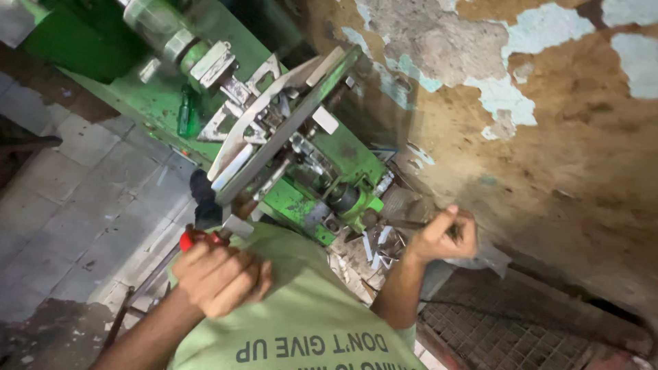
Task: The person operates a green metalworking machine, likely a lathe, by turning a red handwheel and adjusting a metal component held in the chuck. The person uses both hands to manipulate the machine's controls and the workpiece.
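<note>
A green metal machine [312,161] with grey steel plates and levers fills the upper middle. My left hand [219,277] is closed around a red-handled lever [194,236] at the machine's lower left, just under a black knob. My right hand [444,238] is off to the right of the machine, pinching a thin dark metal piece [404,223] that points toward the machine's end. My light green shirt [308,322] covers the bottom middle, between both forearms.
Small pale metal offcuts [373,247] lie under the machine's right end. A wall with peeling paint [548,123] rises on the right. Grey floor tiles [82,199] are at the left, and a metal grate [493,329] sits at the bottom right.
</note>
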